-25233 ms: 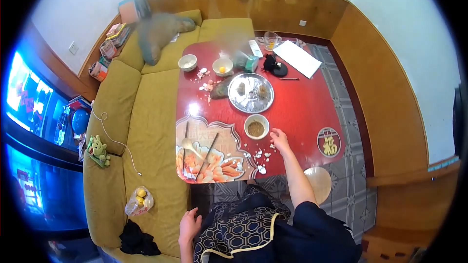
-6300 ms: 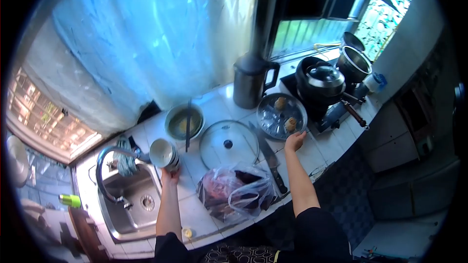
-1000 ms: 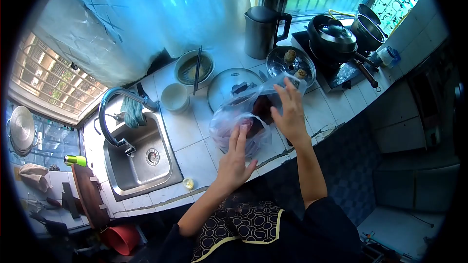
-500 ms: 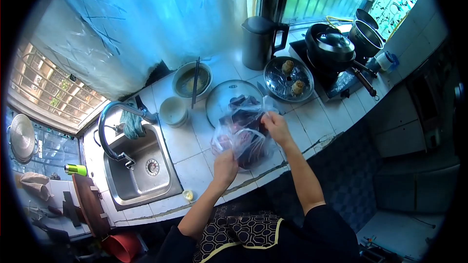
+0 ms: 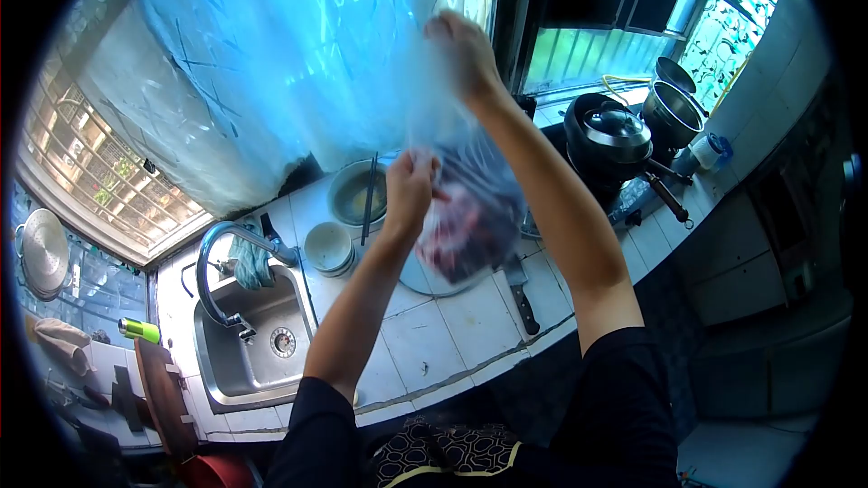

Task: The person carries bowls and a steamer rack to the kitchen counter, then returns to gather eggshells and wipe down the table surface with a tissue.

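We count one translucent plastic bag (image 5: 466, 230), one black-handled steel knife (image 5: 523, 309), one rectangular stainless-steel sink (image 5: 251, 357), one curved chrome faucet (image 5: 204, 281), one black lidded pan (image 5: 583, 155), two round open metal pots (image 5: 675, 117), one round red plastic basin (image 5: 217, 472) and one brown wooden board (image 5: 165, 395).

Daylight is entering through a barred window (image 5: 117, 172) beside pale sheeting (image 5: 262, 81) hanging above a white-tiled desk (image 5: 420, 343).

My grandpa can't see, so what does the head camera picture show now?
A person's right hand, raised high, and left hand, lower, hold up a clear plastic bag of pinkish-red lumps. Below is a white tiled counter with a black-handled metal knife; a silver metal sink is on the left, a lidded black pan on the right.
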`<state>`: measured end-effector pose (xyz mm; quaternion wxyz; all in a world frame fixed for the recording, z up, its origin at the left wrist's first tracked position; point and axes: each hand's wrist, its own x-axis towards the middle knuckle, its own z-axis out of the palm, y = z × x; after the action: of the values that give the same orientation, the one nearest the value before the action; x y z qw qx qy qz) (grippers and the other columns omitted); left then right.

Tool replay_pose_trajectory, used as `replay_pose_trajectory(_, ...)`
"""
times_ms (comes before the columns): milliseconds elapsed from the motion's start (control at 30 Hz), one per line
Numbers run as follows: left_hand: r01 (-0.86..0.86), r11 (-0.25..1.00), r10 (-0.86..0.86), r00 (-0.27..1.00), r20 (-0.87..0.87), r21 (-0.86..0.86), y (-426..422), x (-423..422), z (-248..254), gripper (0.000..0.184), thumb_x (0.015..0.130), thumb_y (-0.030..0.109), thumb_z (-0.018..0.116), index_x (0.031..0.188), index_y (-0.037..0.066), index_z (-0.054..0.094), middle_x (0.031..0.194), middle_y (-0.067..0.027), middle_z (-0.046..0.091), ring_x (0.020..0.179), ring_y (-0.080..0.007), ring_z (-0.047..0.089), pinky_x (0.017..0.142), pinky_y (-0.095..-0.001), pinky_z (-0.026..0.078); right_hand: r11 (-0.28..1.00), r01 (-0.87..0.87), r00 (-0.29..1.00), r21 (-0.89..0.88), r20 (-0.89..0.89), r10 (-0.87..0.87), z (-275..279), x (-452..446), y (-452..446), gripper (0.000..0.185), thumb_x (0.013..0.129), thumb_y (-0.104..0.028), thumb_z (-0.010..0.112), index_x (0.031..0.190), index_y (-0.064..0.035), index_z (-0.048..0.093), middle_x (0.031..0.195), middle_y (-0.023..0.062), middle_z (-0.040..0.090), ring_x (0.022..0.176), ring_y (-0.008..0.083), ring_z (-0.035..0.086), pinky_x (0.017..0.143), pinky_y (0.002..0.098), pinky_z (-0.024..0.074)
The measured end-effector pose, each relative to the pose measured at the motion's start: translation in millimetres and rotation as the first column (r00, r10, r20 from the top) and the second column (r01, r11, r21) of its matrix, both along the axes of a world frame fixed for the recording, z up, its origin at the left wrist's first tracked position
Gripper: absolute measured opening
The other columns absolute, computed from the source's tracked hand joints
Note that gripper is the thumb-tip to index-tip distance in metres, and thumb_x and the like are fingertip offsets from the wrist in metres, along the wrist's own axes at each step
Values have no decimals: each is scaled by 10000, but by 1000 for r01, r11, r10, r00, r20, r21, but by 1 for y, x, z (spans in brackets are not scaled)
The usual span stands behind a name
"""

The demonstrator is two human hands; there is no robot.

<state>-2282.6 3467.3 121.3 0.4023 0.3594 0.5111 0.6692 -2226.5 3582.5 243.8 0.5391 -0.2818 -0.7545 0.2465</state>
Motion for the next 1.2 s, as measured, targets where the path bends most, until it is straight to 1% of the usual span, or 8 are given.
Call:
replay_pose_trajectory(233,-52,997,42,985,-168,-57,65,-11,-73,162,880,93,428,813,11,551,820,-101,587,661,-205,574,569,-317,513,957,-27,953,287,296,-62,-60,15,14,245,791,-234,490,756,-12,588,724,205,607,723,398,577,685,454,444)
replay_pose_trajectory(300,-27,984,-91,769,-633,-174,59,-17,-107,169,861,113,449,802,13,572,761,-144,611,677,-275,586,654,-363,479,997,-2,872,79,488,-37,-96,28,2,215,765,-223,523,748,-18,583,733,203,605,751,389,574,689,462,445)
replay_pose_trajectory(433,34,980,-168,676,-718,-198,32,-14,-124,195,848,114,462,933,18,608,683,-90,620,651,-256,597,690,-336,471,993,-92,821,-74,559,118,-188,48,-14,177,757,-187,538,804,-21,575,830,203,601,814,382,568,703,464,445)
replay_pose_trajectory(567,87,976,-213,561,-800,-199,-10,-26,-128,308,788,91,565,1093,59,553,977,-148,574,899,-289,565,812,-342,446,982,-16,810,-187,574,122,-258,61,-25,254,739,-119,559,969,-16,527,1003,203,542,930,380,535,772,437,440)
replay_pose_trajectory(667,75,997,-63,595,-801,-23,-70,-24,-130,405,748,82,593,1143,50,509,1056,-194,506,1007,-364,489,875,-397,398,978,70,903,-195,430,21,-288,73,-50,383,724,-67,557,1098,-18,494,1125,206,474,1017,378,491,840,413,422)
replay_pose_trajectory(733,79,977,-201,642,-740,-197,-124,-19,-134,330,764,75,576,1090,56,526,1036,-178,519,994,-350,502,859,-395,408,987,118,956,-106,279,-84,-299,79,-65,450,714,-41,551,1158,-24,479,1183,206,436,1066,379,461,872,406,409)
replay_pose_trajectory(900,143,879,-392,761,-517,-456,-267,-6,-181,195,826,138,537,980,43,611,916,-140,613,862,-281,582,778,-360,463,983,143,851,116,493,-182,-296,71,-110,629,663,18,549,1266,-128,446,1342,175,319,1168,375,366,946,442,341)
replay_pose_trajectory(1200,-335,692,0,886,-464,-639,-521,46,-187,174,850,148,526,965,60,621,799,-155,631,732,-288,622,644,-366,486,1000,13,961,18,277,-18,-295,10,-277,228,749,-8,527,973,-14,566,1050,151,509,1025,324,450,892,405,350)
